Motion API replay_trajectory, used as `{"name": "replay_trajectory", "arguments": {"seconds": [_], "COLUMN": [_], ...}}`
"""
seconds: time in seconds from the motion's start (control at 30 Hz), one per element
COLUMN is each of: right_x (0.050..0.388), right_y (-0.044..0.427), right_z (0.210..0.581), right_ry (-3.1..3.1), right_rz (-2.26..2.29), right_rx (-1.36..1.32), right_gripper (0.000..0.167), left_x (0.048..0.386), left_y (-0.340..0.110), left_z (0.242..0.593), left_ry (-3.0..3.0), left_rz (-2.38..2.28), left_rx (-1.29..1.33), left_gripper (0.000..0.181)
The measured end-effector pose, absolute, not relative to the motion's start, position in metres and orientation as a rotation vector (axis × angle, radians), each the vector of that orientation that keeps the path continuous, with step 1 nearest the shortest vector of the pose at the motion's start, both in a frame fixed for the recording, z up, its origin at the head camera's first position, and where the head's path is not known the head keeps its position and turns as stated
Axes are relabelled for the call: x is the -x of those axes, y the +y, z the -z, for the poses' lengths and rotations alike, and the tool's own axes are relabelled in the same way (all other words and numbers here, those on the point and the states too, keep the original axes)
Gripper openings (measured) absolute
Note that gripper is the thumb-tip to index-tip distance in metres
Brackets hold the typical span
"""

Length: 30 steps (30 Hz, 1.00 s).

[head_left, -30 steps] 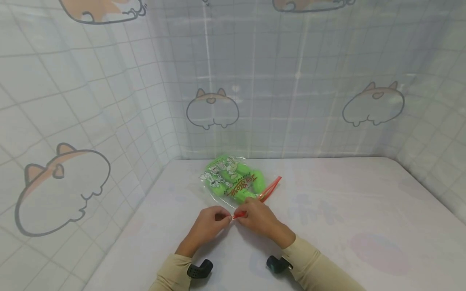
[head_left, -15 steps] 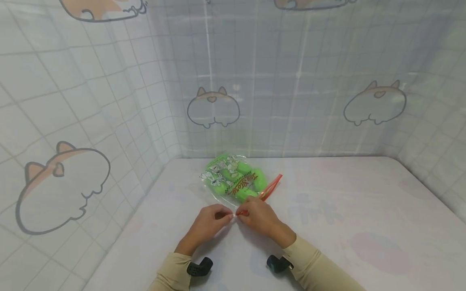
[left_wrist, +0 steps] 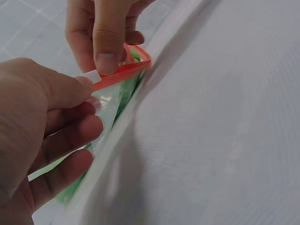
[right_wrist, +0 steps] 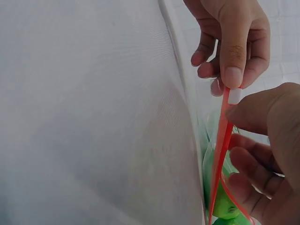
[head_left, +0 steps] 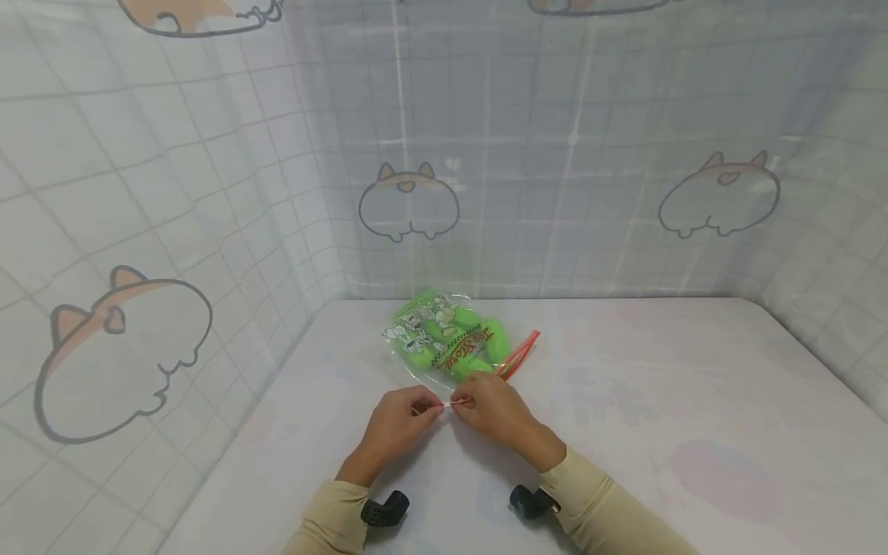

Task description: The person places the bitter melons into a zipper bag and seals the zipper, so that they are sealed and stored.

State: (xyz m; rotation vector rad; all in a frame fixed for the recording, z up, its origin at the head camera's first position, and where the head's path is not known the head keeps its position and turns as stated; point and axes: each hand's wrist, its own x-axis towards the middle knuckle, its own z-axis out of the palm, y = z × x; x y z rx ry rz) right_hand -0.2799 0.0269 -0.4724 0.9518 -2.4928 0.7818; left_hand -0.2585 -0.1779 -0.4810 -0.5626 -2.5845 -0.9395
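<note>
A clear zip bag [head_left: 408,362] printed "Toy Story" lies on the table with green contents inside. Along its mouth runs a red zip strip [right_wrist: 217,164], whose far part [head_left: 520,354] gapes apart. At the near corner, my left hand [head_left: 398,428] pinches the end with the white slider [left_wrist: 91,76] between thumb and index finger. My right hand [head_left: 499,408] pinches the red strip right beside that slider, thumb on top. In the right wrist view the slider [right_wrist: 235,96] shows between both thumbs. The fingertips underneath are partly hidden.
The table [head_left: 624,432] has a pale printed cover. Behind it and at both sides hang white gridded curtains [head_left: 527,231] with corgi drawings. A black wrist camera [head_left: 386,509] sits on the left cuff, another [head_left: 533,502] on the right.
Both hands keep their pinch on the bag's corner. The gap between their fingertips has widened slightly, and more of the white slider shows there. The head view has shifted a little.
</note>
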Motion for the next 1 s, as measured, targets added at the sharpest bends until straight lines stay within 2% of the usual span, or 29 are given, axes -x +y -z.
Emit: {"name": "replay_trajectory", "arguments": {"seconds": [0.27, 0.6, 0.8, 1.0], "right_x": [0.2822, 0.2826, 0.2826, 0.2839], "right_y": [0.0265, 0.026, 0.0301, 0.0347], "right_z": [0.4709, 0.471, 0.4704, 0.4695], "right_ry": [-2.462, -2.415, -2.346, -2.303], "right_rz": [-0.849, -0.732, -0.697, -0.657], "right_rx": [-1.067, -1.092, -1.096, -1.105], "right_gripper": [0.013, 0.012, 0.01, 0.011], "left_x": [0.2596, 0.2573, 0.2584, 0.2566], "left_y": [-0.1767, -0.177, -0.1754, -0.1757], "left_z": [0.4804, 0.4795, 0.4817, 0.4789], "left_ry": [-2.518, -2.467, -2.385, -2.4], "left_rz": [0.89, 0.825, 0.771, 0.761], "left_rx": [0.605, 0.646, 0.685, 0.706], "left_gripper": [0.01, 0.005, 0.01, 0.006]}}
